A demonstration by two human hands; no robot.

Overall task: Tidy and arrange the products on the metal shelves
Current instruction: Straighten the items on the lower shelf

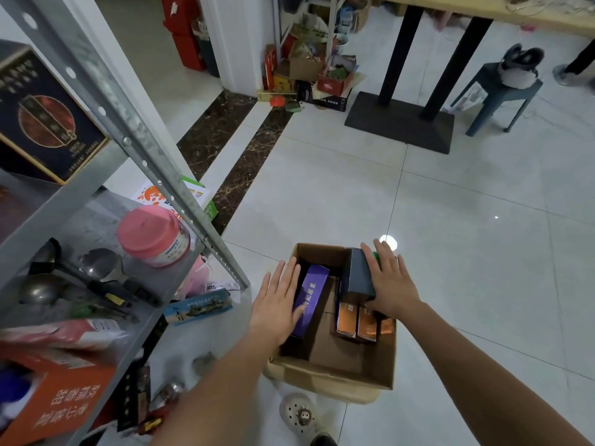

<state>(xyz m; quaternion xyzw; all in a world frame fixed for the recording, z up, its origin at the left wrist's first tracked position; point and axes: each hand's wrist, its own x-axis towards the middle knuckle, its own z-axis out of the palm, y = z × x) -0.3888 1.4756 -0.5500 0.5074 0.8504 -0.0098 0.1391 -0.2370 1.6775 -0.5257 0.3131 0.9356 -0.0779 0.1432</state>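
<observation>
An open cardboard box (338, 371) stands on the tiled floor in front of me. Inside it a purple carton (310, 296) stands against the left wall, with my left hand (277, 304) laid on its left side, fingers straight and thumb touching it. My right hand (388, 281) grips a dark grey box (359, 273) at the carton's far right, fingers over its top and thumb under its near end. Two orange packs (355, 321) stand below that hand. The metal shelves (96, 175) rise at my left.
On the shelf sit a pink-lidded jar (153, 236), ladles (96, 268), a dark gift box (45, 117) and an orange carton (58, 400). A blue box (198, 305) lies on the floor by the shelf. A black table base (399, 120), a stool (497, 94) and my shoe (299, 413) are nearby.
</observation>
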